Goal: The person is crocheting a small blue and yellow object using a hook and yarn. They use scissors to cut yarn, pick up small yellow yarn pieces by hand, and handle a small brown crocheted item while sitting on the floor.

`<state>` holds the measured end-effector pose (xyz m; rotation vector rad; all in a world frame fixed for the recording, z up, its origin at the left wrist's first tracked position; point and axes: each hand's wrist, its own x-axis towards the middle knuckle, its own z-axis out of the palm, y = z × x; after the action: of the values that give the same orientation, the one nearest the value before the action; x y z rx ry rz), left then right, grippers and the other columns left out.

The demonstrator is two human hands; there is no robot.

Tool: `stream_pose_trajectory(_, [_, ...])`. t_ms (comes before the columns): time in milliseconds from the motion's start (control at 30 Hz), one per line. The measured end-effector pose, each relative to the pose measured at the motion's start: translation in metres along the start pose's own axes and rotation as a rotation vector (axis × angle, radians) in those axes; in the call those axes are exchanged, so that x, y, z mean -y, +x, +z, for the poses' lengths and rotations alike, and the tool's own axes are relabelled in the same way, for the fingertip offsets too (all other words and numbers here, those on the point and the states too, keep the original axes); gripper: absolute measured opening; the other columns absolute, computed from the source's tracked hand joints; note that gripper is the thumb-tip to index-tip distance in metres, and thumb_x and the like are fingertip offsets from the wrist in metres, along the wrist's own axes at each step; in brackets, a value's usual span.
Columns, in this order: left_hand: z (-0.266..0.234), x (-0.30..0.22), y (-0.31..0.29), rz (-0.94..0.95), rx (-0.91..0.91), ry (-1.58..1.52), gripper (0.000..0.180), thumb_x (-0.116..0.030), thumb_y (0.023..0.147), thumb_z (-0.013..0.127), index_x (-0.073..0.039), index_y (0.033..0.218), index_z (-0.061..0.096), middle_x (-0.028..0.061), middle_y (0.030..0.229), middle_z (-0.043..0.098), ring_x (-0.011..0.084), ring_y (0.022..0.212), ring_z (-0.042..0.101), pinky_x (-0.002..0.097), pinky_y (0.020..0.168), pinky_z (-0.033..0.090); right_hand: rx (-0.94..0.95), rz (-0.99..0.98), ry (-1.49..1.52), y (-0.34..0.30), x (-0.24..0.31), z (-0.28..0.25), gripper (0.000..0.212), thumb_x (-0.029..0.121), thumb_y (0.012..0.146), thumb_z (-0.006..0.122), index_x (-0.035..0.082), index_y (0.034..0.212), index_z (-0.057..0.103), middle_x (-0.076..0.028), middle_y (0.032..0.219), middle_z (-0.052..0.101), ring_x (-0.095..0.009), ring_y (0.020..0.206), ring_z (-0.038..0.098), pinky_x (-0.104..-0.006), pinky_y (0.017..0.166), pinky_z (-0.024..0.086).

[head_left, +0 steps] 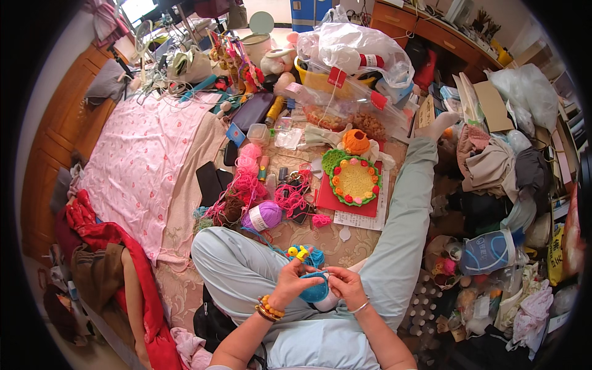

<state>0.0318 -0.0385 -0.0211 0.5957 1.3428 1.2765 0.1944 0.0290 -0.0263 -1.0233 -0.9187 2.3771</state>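
In my lap, my left hand (291,285) grips a small round blue crochet piece (315,291) by its edge. My right hand (347,288) is closed in a pinch at the piece's right rim; whatever lies between those fingertips is too small to make out. Bright yellow rounded bits (298,252) show at the raised fingers of my left hand. Just beyond it lies blue yarn (315,256), a strand of it trailing off to the left. Beaded bracelets circle my left wrist, and a thin bangle my right.
Ahead lie a purple yarn ball (262,216), tangled pink yarn (245,179) and a yellow crocheted round with a green flowered edge (355,180) on a red book. Plastic bags (357,49) stand at the back. Heaped clothes and bags crowd the right; a pink cloth (148,166) spreads left.
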Motion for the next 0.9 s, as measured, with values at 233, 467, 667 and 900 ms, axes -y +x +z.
stream_pose_trajectory(233, [0.002, 0.006, 0.0, 0.033, 0.049, -0.026, 0.056, -0.001, 0.07, 0.072, -0.001, 0.121, 0.049, 0.0, 0.089, 0.061, 0.0039, 0.077, 0.055, 0.0179, 0.07, 0.045, -0.11, -0.154, -0.119, 0.001, -0.001, 0.013, 0.016, 0.008, 0.086, 0.057, 0.001, 0.099, 0.063, 0.003, 0.064, 0.051, -0.001, 0.048, 0.038, -0.0163, 0.04, 0.028])
stream_pose_trajectory(467, [0.007, 0.003, -0.001, 0.027, -0.026, 0.056, 0.042, -0.002, 0.069, 0.072, -0.001, 0.109, 0.059, 0.0004, 0.085, 0.063, 0.005, 0.077, 0.055, 0.0195, 0.069, 0.044, -0.305, -0.206, -0.051, 0.006, -0.005, 0.006, 0.013, 0.01, 0.086, 0.056, -0.002, 0.085, 0.061, 0.001, 0.06, 0.051, -0.003, 0.041, 0.037, -0.0165, 0.037, 0.026])
stream_pose_trajectory(667, [0.003, 0.002, 0.005, -0.055, -0.03, 0.018, 0.036, -0.003, 0.068, 0.073, 0.0, 0.102, 0.061, 0.0006, 0.084, 0.062, 0.0051, 0.075, 0.055, 0.0203, 0.068, 0.046, -0.195, -0.12, -0.073, 0.011, 0.008, 0.001, 0.014, 0.01, 0.087, 0.054, -0.002, 0.091, 0.06, 0.0, 0.061, 0.052, -0.003, 0.042, 0.038, -0.0162, 0.038, 0.027])
stream_pose_trajectory(900, [0.003, -0.002, 0.007, -0.129, -0.054, -0.101, 0.03, -0.001, 0.065, 0.075, -0.002, 0.091, 0.061, 0.0022, 0.082, 0.062, 0.0071, 0.074, 0.057, 0.0192, 0.067, 0.045, -0.094, -0.089, 0.012, 0.016, 0.013, 0.003, 0.02, 0.006, 0.083, 0.056, -0.002, 0.1, 0.059, 0.002, 0.061, 0.05, -0.002, 0.045, 0.039, -0.0161, 0.04, 0.028])
